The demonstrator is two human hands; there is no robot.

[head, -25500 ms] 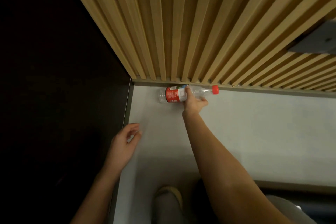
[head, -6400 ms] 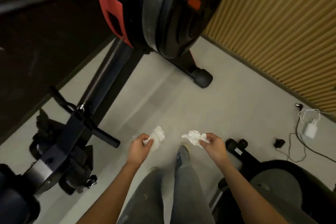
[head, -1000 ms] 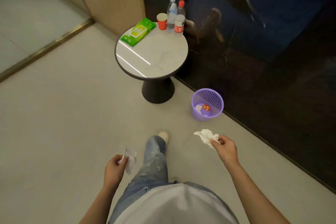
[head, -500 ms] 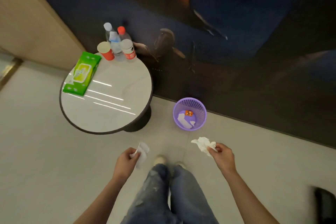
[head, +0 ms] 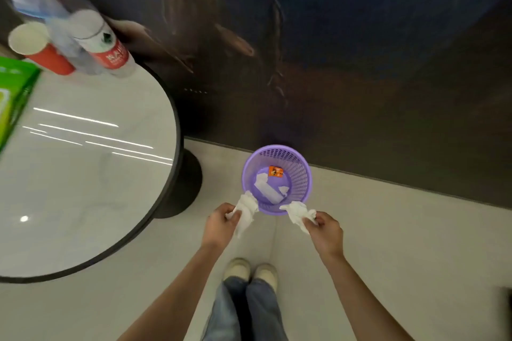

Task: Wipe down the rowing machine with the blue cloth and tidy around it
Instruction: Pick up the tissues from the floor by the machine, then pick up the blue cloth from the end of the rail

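Pale floor (head: 388, 243), purple bin (head: 306, 174), left hand (head: 221, 223) pinching left tissue (head: 246, 209), right hand (head: 327, 232) pinching right tissue (head: 297, 212), both at near rim

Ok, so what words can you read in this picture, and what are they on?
"NA...": white letters on the red label of the bottle; that is only how it seems to start, and the rest is blurred.
Green pack: the print is blurred and cut off by the picture's edge, so it is unreadable.
Orange wrapper in the purple bin: too small to read.
Red cup: no words show.
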